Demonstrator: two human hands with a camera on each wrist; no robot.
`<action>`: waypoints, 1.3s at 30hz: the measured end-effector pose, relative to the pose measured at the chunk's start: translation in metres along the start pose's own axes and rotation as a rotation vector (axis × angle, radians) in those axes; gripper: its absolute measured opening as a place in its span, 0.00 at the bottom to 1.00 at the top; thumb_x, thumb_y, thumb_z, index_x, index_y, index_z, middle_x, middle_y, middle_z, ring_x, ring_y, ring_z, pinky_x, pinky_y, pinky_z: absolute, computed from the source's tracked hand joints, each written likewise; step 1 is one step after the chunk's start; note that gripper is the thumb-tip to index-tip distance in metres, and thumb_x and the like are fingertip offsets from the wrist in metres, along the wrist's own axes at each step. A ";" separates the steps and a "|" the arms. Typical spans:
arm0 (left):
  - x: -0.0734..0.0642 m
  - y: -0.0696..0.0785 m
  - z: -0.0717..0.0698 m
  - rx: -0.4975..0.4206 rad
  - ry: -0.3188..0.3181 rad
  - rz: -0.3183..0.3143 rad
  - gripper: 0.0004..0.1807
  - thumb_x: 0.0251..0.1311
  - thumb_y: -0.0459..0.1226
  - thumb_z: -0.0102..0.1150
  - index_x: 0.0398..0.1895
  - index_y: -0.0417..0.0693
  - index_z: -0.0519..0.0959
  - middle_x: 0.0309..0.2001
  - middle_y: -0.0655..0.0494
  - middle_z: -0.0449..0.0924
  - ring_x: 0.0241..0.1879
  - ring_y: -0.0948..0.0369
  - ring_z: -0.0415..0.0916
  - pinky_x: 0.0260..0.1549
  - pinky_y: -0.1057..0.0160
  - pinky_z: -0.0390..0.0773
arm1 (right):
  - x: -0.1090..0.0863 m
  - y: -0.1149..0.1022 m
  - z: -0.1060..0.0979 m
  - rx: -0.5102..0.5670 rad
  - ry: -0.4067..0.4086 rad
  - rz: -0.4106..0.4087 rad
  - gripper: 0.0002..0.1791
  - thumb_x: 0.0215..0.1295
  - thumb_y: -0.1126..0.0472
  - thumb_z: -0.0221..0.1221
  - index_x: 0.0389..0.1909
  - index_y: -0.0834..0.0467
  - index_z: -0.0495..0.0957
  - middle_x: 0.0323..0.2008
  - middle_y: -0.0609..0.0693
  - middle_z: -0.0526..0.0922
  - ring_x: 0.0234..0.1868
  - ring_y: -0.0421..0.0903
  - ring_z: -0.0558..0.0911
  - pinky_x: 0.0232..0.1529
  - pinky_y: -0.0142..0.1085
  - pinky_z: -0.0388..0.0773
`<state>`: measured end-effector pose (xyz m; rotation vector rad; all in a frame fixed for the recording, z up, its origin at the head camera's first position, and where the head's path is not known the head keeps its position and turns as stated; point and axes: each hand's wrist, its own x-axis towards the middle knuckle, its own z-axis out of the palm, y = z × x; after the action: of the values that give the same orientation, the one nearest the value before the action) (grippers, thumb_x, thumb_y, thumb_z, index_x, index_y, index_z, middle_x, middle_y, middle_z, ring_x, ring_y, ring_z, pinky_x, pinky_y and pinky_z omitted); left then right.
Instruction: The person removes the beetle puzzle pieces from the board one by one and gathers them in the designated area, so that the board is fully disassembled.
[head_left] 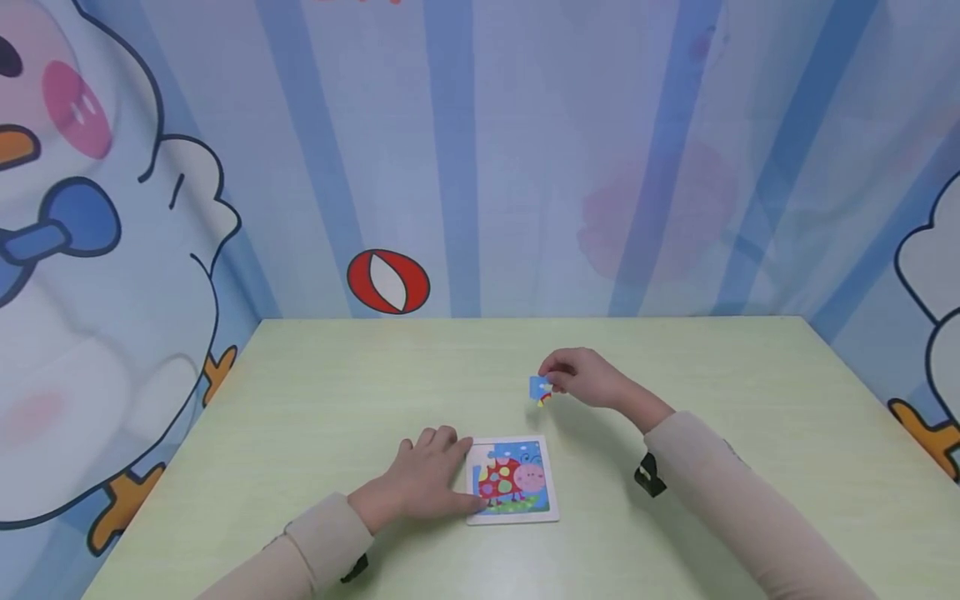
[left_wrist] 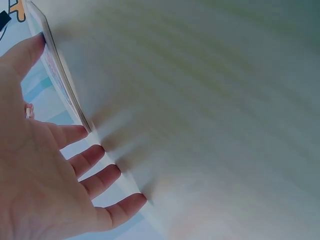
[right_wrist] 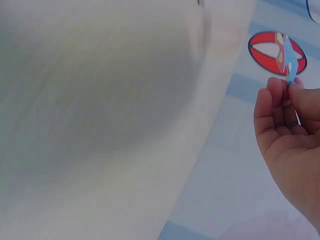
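Observation:
A ladybug jigsaw puzzle (head_left: 517, 519) in a square, white-rimmed tray lies on the table. Bare pale board shows at the picture's upper left. My left hand (head_left: 427, 475) rests at the tray's left side, thumb on the lower left corner and index finger by the upper left one. Its fingers are spread, the tips down on the table in the left wrist view. Above and beyond the tray, my right hand (head_left: 588, 379) pinches a puzzle piece (head_left: 538, 388), blue with some red and yellow. Thumb and fingertips hold that piece (right_wrist: 289, 60) by one edge in the right wrist view.
The pale green table (head_left: 337, 375) reaches back to a blue striped curtain (head_left: 525, 167) printed with cartoon figures. A dark strap (head_left: 649, 476) hangs under the right sleeve, and another dark piece (head_left: 355, 569) shows under the left sleeve.

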<state>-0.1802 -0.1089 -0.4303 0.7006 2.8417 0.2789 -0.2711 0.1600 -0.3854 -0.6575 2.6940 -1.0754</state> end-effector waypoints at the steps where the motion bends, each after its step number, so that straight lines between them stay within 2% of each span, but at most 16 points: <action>1: 0.000 0.000 0.000 0.001 0.001 0.000 0.49 0.50 0.66 0.60 0.69 0.45 0.66 0.61 0.48 0.65 0.58 0.51 0.61 0.49 0.46 0.65 | 0.001 0.002 -0.003 0.000 0.011 0.012 0.09 0.71 0.68 0.51 0.45 0.65 0.78 0.31 0.52 0.80 0.32 0.45 0.75 0.36 0.37 0.73; 9: -0.001 0.000 -0.002 0.001 0.005 0.000 0.48 0.50 0.64 0.61 0.69 0.44 0.66 0.61 0.48 0.65 0.58 0.50 0.61 0.48 0.46 0.65 | 0.006 0.017 -0.020 0.017 0.061 0.084 0.10 0.72 0.68 0.50 0.47 0.67 0.77 0.35 0.57 0.81 0.37 0.52 0.78 0.40 0.39 0.74; 20: -0.002 0.001 -0.003 -0.005 0.007 -0.005 0.48 0.50 0.63 0.61 0.69 0.44 0.66 0.61 0.48 0.65 0.58 0.50 0.61 0.50 0.45 0.65 | 0.019 0.039 -0.026 0.013 0.081 0.161 0.12 0.72 0.68 0.48 0.50 0.68 0.76 0.36 0.59 0.81 0.38 0.54 0.78 0.39 0.38 0.73; 28: -0.002 0.001 -0.002 -0.007 -0.001 -0.014 0.48 0.50 0.63 0.62 0.69 0.45 0.66 0.61 0.48 0.65 0.58 0.51 0.61 0.50 0.45 0.65 | 0.030 0.050 -0.024 0.041 0.088 0.194 0.13 0.71 0.69 0.48 0.49 0.70 0.77 0.34 0.57 0.80 0.33 0.46 0.76 0.37 0.36 0.73; 35: 0.000 0.000 0.000 -0.009 -0.003 -0.005 0.48 0.50 0.64 0.61 0.69 0.46 0.65 0.62 0.48 0.64 0.59 0.50 0.60 0.51 0.44 0.64 | 0.033 0.060 -0.022 0.025 0.085 0.194 0.14 0.70 0.71 0.48 0.49 0.73 0.76 0.36 0.60 0.81 0.34 0.47 0.78 0.37 0.37 0.75; 39: 0.000 -0.001 0.001 -0.012 -0.003 -0.004 0.48 0.50 0.65 0.60 0.69 0.46 0.65 0.63 0.48 0.64 0.60 0.50 0.60 0.51 0.44 0.64 | 0.035 0.066 -0.020 0.014 0.078 0.217 0.13 0.70 0.71 0.48 0.49 0.71 0.77 0.36 0.58 0.80 0.34 0.46 0.77 0.37 0.35 0.74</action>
<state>-0.1800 -0.1096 -0.4310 0.6929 2.8353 0.2942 -0.3307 0.1985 -0.4162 -0.3162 2.7421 -1.0820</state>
